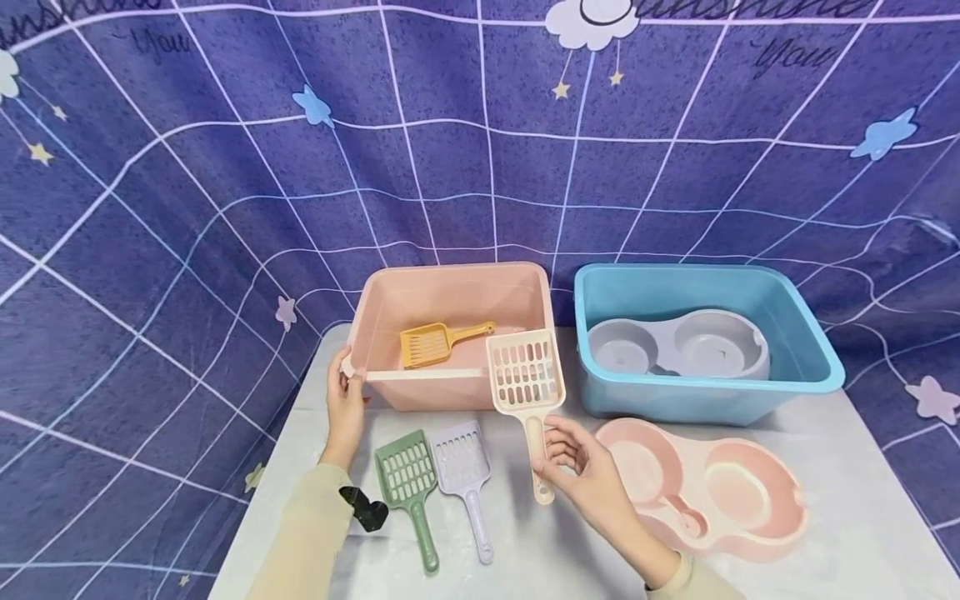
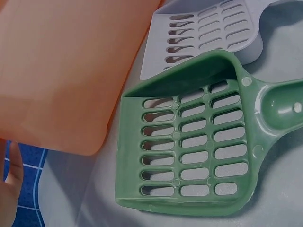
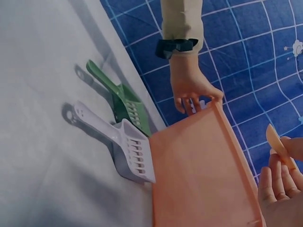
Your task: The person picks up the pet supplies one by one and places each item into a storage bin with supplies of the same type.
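My right hand (image 1: pixel 581 467) pinches the handle of a cream slotted litter scoop (image 1: pixel 527 375), raised in front of the pink bin's near rim. In the right wrist view only the handle end (image 3: pixel 279 146) shows between thumb and fingers. At the near left corner of the pink bin (image 1: pixel 431 396), my left hand (image 1: pixel 345 417) grips the rim, thumb on top. A small yellow scoop (image 1: pixel 427 344) lies inside that bin. On the table before it are a green scoop (image 1: pixel 407 471) and a lavender scoop (image 1: pixel 462 458), side by side, handles toward me.
To the right stands a blue bin (image 1: pixel 705 404) with a grey double bowl (image 1: pixel 663 342) inside. A pink double bowl (image 1: pixel 697 467) lies in front of it, beside my right hand. Behind the white table (image 1: pixel 555 558) hangs a blue-purple patterned cloth (image 1: pixel 450 167).
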Tool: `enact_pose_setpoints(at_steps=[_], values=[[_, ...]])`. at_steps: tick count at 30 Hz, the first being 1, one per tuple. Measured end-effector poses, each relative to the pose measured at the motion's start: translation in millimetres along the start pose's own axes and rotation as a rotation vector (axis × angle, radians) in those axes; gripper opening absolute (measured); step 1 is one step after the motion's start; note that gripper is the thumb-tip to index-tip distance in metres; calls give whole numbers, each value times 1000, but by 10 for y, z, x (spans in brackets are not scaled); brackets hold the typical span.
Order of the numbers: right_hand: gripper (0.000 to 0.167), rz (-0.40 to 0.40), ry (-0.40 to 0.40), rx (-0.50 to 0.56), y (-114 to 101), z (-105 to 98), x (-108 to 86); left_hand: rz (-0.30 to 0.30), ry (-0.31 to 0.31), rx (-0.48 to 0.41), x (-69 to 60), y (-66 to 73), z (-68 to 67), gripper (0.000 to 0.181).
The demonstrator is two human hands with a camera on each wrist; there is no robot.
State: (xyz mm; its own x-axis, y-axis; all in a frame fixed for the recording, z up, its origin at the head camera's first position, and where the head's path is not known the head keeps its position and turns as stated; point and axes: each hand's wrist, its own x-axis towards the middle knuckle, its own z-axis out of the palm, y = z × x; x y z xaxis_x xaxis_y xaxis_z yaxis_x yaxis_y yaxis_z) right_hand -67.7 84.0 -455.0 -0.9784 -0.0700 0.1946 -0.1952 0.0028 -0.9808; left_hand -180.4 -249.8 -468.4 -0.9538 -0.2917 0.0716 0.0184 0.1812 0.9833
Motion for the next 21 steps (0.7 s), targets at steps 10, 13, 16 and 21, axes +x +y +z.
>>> enact_pose_setpoints(at_steps=[10,13,16,21], values=[[52,9,-33,-4,-99,-18,109,4,4,14,-28,38,-22,52],[53,50,-28,20,-165,-15,155,-10,1,10,9,-11,-30,52],[54,108,-25,63,-226,2,204,-16,8,-5,78,-139,-37,52],[53,129,-14,44,-285,52,302,-9,22,-4,148,-347,-44,52]])
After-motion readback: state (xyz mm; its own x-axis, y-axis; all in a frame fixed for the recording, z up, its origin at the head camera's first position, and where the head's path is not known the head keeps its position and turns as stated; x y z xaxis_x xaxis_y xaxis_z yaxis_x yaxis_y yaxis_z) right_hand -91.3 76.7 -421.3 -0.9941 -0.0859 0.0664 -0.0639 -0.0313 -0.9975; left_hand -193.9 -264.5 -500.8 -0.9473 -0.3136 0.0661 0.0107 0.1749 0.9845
